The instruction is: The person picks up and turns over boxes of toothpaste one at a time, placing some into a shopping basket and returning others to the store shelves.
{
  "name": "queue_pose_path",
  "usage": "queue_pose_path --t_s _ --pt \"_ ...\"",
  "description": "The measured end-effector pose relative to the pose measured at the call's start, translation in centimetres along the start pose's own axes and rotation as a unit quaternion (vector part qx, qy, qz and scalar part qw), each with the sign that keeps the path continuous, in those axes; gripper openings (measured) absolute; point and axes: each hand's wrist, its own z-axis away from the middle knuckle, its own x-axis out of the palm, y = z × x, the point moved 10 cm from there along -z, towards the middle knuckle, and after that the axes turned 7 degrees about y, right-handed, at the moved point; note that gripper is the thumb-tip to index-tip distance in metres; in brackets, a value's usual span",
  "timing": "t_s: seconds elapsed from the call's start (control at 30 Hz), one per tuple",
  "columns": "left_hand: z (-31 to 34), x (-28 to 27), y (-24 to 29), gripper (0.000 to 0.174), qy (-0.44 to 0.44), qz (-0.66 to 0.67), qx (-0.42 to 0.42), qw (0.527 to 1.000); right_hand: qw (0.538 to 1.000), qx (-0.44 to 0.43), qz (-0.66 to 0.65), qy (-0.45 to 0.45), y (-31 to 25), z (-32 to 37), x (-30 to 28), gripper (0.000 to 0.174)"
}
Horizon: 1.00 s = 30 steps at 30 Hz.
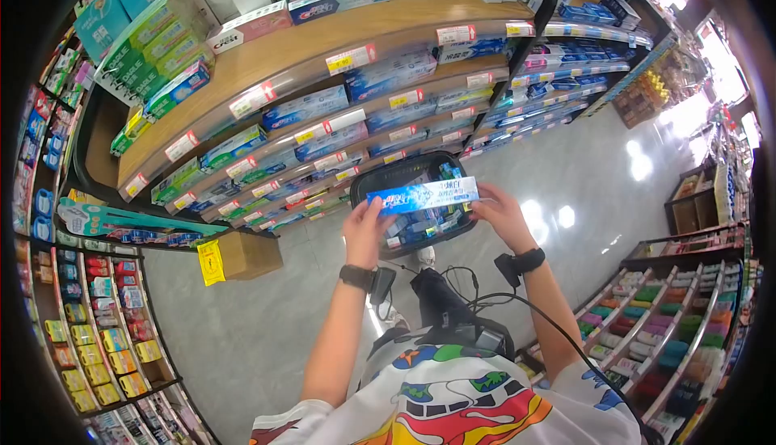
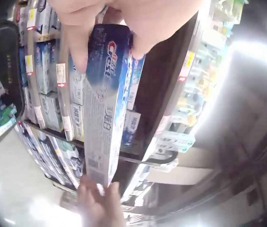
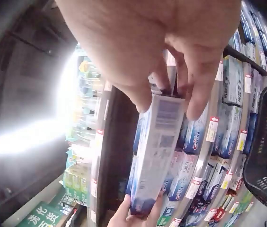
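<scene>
A long blue and white Crest toothpaste box [image 1: 424,196] is held level between both hands. My left hand [image 1: 364,225] pinches its blue end, thumb and fingers on opposite sides. At the white end my right hand [image 1: 503,217] grips the box between thumb and fingers. Seen from the left wrist, the box [image 2: 104,94] shows its Crest lettering. Its side with a barcode panel [image 3: 166,115] faces the right wrist view. Below the box sits a black basket [image 1: 365,182] holding several small boxes, partly hidden by the toothpaste box.
A curved shelf unit [image 1: 315,37] with tiers of toothpaste boxes stands in front. On the grey floor [image 1: 315,307] a cardboard carton [image 1: 252,256] sits to the left. Cables [image 1: 477,287] hang near the legs. More stocked racks [image 1: 647,316] line the right side.
</scene>
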Motion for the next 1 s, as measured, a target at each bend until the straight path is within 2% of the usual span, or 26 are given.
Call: queue_pose_path --t_s 0.03,0.07,0.1,0.13,0.17,0.2,0.3,0.37,0.47,0.57,0.67,0.77,0.87,1.0 --pt "-1.9 0.3 0.0 0.037 0.025 -0.030 0.024 0.999 1.000 -0.002 0.017 0.012 -0.1 -2.0 -0.1 0.047" --pt "-4.0 0.7 -0.3 0.037 0.050 -0.059 0.046 0.996 0.998 0.048 0.014 0.044 0.6 -3.8 -0.5 0.048" --pt "-6.1 0.8 -0.8 0.038 0.077 -0.087 0.067 0.991 0.997 0.018 0.060 0.051 1.0 -5.9 -0.5 0.050" --pt "-8.5 1.2 -1.2 0.040 0.061 -0.158 0.085 0.982 0.993 -0.013 0.105 0.058 2.1 -8.4 -0.5 0.051" --pt "-11.0 0.3 -2.3 0.043 0.094 -0.215 0.122 0.964 0.986 -0.048 0.149 0.064 2.4 -10.9 -0.3 0.053" --pt "-13.8 -0.8 -3.6 0.047 0.126 -0.272 0.159 0.941 0.989 -0.058 0.123 0.064 2.4 -12.7 0.2 0.055" --pt "-18.4 -0.4 -3.5 0.055 0.171 -0.353 0.188 0.900 0.987 -0.062 0.136 0.058 5.8 -18.9 0.4 0.058" --pt "-18.7 1.8 -2.1 0.054 0.206 -0.350 0.178 0.896 0.992 -0.061 0.098 0.059 6.8 -21.3 1.0 0.061" --pt "-22.8 1.5 -3.9 0.053 0.185 -0.283 0.182 0.923 0.994 -0.078 0.065 0.046 6.6 -24.3 2.1 0.066" --pt "-25.5 0.4 -4.8 0.050 0.165 -0.301 0.248 0.906 0.990 -0.101 0.068 0.072 8.1 -27.5 2.4 0.068" --pt "-24.8 1.5 -3.9 0.054 0.192 -0.234 0.169 0.938 0.993 -0.078 0.061 0.057 6.7 -28.6 3.3 0.069" --pt "-24.3 1.9 -3.7 0.056 0.177 -0.289 0.178 0.924 0.992 -0.096 0.061 0.049 5.5 -29.7 3.4 0.070" --pt "-24.8 2.6 -3.0 0.057 0.162 -0.290 0.218 0.918 0.988 -0.130 0.069 0.054 5.6 -30.7 3.6 0.071" --pt "-26.7 3.0 -3.1 0.056 0.123 -0.321 0.171 0.923 0.981 -0.159 0.099 0.052 5.7 -31.2 3.2 0.073"
